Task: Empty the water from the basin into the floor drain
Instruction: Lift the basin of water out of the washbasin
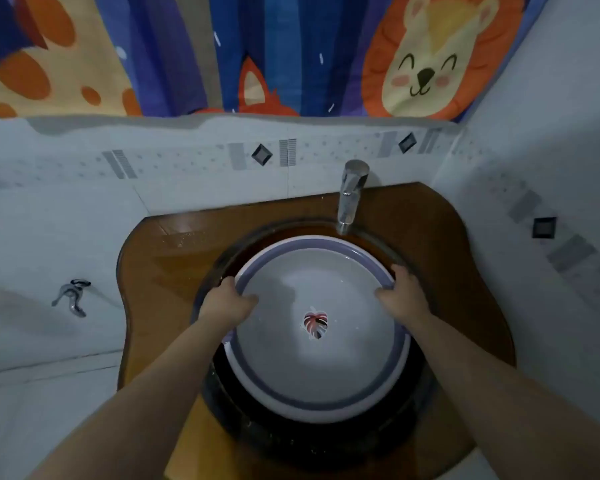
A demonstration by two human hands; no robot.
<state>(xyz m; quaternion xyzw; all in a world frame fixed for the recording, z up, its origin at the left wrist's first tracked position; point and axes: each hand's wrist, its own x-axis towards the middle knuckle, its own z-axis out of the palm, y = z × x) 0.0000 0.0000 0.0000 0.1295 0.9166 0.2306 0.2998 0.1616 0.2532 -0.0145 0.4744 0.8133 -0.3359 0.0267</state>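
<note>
Left hand (226,299) and right hand (403,292) clamped on opposite sides of basin (312,393) rim, balancing load for level lift from sink (326,441); water probably inside, surface unclear.

Two bare forearms, no sleeves in view, left hand (227,301), right hand (404,292) — ringless, no watch or bands.

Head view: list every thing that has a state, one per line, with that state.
basin: sits in the sink, water inside, gripped at both sides
left hand: closed on the basin rim
right hand: closed on the basin rim
tap: not running
curtain: hanging down
</note>
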